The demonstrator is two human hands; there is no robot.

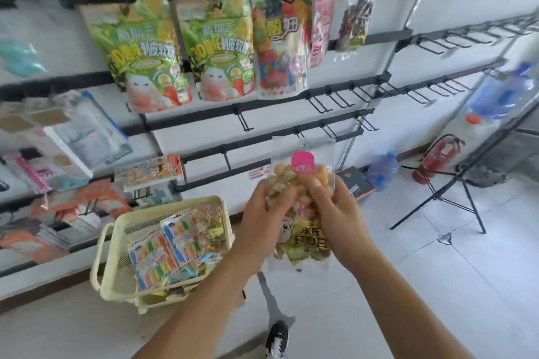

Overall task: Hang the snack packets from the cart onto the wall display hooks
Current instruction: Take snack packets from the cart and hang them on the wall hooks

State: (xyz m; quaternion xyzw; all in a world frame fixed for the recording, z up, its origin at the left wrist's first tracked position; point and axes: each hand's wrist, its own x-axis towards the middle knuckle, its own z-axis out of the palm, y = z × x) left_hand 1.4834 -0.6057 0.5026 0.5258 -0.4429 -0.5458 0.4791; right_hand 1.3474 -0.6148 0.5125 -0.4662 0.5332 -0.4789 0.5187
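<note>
A clear snack packet (303, 239) of round yellow puffs with a pink label is held upright in front of the wall display. My left hand (264, 213) grips its left side and my right hand (332, 210) grips its right side. The top of the packet sits just under a black hook (302, 138) on a low rail. The pale yellow cart (116, 245) stands at lower left and holds several colourful packets (163, 248). Two green packets (140, 52), a fruit-print packet (280, 44) and other packets hang on the upper rail.
Empty black hooks (335, 99) line the rails to the right. Boxed goods (73, 137) fill the left shelves. A red fire extinguisher (437, 157), blue water bottles (382, 169) and a black tripod stand (455, 201) occupy the floor at right. My shoe (277, 338) is below.
</note>
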